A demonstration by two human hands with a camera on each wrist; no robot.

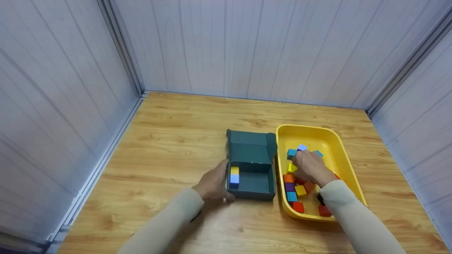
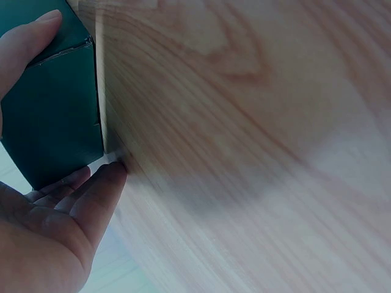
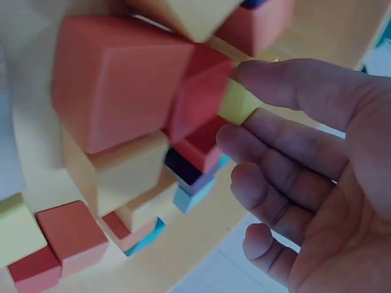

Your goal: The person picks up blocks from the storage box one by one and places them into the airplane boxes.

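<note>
My left hand (image 1: 212, 181) holds the left side of a small dark green box (image 1: 251, 195), thumb at the front corner, other fingers along the side. The box stands with its lid (image 1: 250, 143) folded back. Inside it, a yellow cube (image 1: 235, 170) and a light blue cube (image 1: 234, 180) sit in line along the left wall. My right hand (image 1: 310, 167) reaches down into a yellow tray (image 1: 348, 164) of coloured cubes. In the right wrist view, its thumb and index finger pinch a yellow cube (image 3: 238, 102), hidden under the hand from above.
Red (image 1: 298, 207), orange (image 1: 288, 178), purple (image 1: 289, 187), blue (image 1: 291, 196) and other cubes lie in the tray, several along its left wall. The tray stands close against the box's right side. White panelled walls (image 1: 247, 49) surround the wooden table (image 1: 169, 141).
</note>
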